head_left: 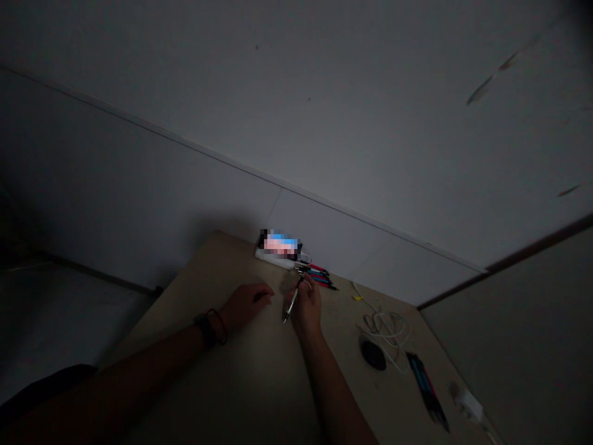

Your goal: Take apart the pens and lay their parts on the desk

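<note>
My right hand [308, 307] is closed around a slim pen [291, 305], silver or white with dark parts. The pen is tilted, its dark lower end pointing down toward the table. Just beyond that hand lie several red, blue and black pens [319, 275] in a bunch. My left hand [244, 305], with a dark band at the wrist, rests low over the table to the left. Its fingers are curled in and the fingertips come close together; whether something small is between them is hidden in the dim light.
A lit phone [280, 243], its screen blurred, leans on a white holder [273, 258] by the wall. On the right of the table [259, 383] are a coiled white cable [386, 327], a dark mouse [373, 355], more pens [428, 392] and a white plug [470, 405].
</note>
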`<state>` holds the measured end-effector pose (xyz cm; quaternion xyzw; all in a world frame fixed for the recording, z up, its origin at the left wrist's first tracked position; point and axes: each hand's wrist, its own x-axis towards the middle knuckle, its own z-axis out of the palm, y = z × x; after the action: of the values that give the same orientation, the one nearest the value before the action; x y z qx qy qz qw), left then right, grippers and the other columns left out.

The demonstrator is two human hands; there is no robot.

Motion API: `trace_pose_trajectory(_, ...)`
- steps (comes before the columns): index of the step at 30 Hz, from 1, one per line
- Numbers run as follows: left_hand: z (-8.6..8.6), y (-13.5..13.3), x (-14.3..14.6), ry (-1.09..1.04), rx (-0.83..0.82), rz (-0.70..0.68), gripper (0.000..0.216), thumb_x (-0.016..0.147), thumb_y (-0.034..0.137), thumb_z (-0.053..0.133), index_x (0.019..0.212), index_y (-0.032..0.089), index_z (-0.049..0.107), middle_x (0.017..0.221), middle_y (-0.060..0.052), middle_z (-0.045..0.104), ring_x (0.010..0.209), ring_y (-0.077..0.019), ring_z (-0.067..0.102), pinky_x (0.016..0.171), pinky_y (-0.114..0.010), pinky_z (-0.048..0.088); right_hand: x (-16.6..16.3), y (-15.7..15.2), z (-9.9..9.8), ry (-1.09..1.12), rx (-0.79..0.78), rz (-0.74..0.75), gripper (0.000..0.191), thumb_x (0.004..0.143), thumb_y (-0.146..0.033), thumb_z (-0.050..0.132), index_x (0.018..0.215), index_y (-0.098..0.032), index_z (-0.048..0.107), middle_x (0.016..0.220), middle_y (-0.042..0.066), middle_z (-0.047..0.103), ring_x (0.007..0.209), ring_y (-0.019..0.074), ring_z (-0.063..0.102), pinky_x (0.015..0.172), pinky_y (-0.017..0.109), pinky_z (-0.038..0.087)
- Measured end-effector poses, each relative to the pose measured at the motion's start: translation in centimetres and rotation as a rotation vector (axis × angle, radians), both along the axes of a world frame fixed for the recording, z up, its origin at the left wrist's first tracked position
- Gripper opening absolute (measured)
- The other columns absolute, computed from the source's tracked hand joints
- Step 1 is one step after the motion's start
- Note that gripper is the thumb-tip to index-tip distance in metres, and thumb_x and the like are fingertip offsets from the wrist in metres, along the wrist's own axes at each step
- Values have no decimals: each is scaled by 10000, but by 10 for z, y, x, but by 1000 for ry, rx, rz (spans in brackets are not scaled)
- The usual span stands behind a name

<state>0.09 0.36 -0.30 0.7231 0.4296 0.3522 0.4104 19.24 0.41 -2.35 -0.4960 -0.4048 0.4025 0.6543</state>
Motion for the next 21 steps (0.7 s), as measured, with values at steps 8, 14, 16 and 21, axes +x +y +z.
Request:
trace_pose_trajectory(8,-1,0,1,19,45,-3,230,897,287,562,972,184,753,963,-61,775,863,-207,687,804,-303,491,-3,1,5,364,-161,206,509,704,-319,860,1156,-254,635,819,-5,730,632,173,706,630,313,595)
trace_pose_trajectory(14,0,-1,-1,-22,49,-34,259,878,275,575,1044,201,760,996,-60,775,888,-222,698,809,-303,505,-3,-1,9,424,-172,239,392,709,-307,870,996,-250,609,877,17,770,752,190,749,668,303,615)
trace_pose_trajectory(16,-1,-1,-1,-29,51,-15,278,850,278,611,1074,204,758,994,-63,776,883,-233,703,804,-307,513,-3,0,9,424,-174,247,373,707,-318,878,939,-240,596,854,11,767,717,177,744,659,290,612)
trace_pose_trajectory(21,-9,0,0,-66,9,38,265,834,360,650,1000,199,781,873,-61,774,829,-242,715,793,-321,543,-5,-1,9,380,-182,293,375,715,-387,881,891,-229,591,777,1,751,642,166,731,628,272,597)
